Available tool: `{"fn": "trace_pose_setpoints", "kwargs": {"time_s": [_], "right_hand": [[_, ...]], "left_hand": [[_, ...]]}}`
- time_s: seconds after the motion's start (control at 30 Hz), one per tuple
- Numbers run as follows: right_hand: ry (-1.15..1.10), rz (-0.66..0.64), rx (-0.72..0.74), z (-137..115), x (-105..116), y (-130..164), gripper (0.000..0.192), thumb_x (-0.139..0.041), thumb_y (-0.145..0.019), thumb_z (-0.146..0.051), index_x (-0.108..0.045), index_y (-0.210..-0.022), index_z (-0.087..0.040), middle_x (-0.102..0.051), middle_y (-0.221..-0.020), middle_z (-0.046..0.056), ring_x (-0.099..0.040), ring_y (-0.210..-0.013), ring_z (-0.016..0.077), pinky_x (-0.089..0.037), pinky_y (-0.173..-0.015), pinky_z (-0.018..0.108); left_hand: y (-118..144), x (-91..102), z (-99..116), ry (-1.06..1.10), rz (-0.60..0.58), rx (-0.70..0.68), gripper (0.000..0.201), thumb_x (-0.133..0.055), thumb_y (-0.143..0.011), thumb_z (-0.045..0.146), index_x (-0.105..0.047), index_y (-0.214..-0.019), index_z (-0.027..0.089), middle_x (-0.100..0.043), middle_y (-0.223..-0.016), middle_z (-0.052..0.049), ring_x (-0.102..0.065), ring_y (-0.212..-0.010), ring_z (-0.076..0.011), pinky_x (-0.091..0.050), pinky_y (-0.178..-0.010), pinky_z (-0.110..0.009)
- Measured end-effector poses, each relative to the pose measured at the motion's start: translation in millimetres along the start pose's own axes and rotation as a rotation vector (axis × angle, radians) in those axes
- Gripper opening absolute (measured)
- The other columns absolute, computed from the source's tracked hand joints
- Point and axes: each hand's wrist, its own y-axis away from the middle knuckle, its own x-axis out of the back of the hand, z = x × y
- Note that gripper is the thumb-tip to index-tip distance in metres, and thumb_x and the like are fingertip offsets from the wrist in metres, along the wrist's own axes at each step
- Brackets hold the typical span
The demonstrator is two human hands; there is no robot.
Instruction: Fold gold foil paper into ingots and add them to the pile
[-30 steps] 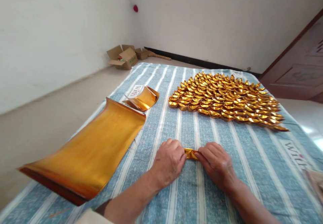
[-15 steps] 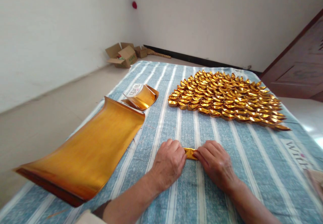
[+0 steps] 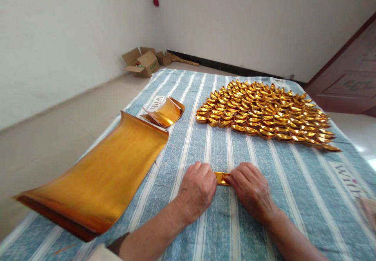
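Between my two hands lies a narrow folded strip of gold foil paper (image 3: 222, 178), low over the striped cloth. My left hand (image 3: 197, 188) pinches its left end with curled fingers. On the other end my right hand (image 3: 249, 188) is closed, thumb and fingertips pressed together. Only the strip's middle shows; both ends are hidden under my fingers. Left of my hands rests a large stack of gold foil sheets (image 3: 100, 171) with curled edges. Beyond it sits a smaller curved piece of gold foil (image 3: 169, 114).
Many folded gold paper ingots (image 3: 264, 112) stand in rows at the back right of the blue and white striped cloth (image 3: 188, 143). An opened cardboard box (image 3: 143, 63) is on the floor past the far left corner. A reddish door (image 3: 346, 69) stands at right.
Both hands stay almost in place, still holding the strip. The strip's visible middle looks slightly flatter than before. The view has shifted a little.
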Motion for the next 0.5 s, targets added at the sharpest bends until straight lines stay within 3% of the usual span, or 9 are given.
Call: {"fn": "trace_pose_setpoints", "kwargs": {"time_s": [0.5], "right_hand": [[0.048,-0.054,0.005,1.1,-1.2,2.5,0.026,-0.051,-0.093,-0.020,-0.054,-0.068,-0.019,-0.050,-0.067,0.002,-0.045,-0.072,0.0177,-0.037,-0.069,0.032]], "left_hand": [[1.8,0.0,0.6,0.020,0.016,0.003,0.024,-0.044,-0.092,0.018,-0.053,-0.070,0.017,-0.052,-0.073,-0.004,-0.045,-0.071,-0.0194,-0.042,-0.064,-0.034]]}}
